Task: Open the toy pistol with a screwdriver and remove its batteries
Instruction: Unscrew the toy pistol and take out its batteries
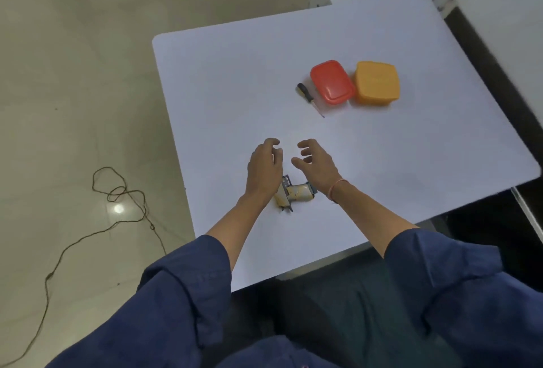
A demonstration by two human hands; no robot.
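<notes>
Loosely curled, left hand [264, 167], right hand [316, 162] — both empty, wrists above toy pistol [296, 195]

The toy pistol [296, 195] lies flat on the white worktop [235, 88], toward its 6 o'clock edge. It is an L-shaped, worn yellowish body with grey and blue parts. The screwdriver [308, 99], black-handled with a thin shaft, lies flat well apart at the pistol's 12 o'clock, its tip pointing to 5 o'clock.
</notes>
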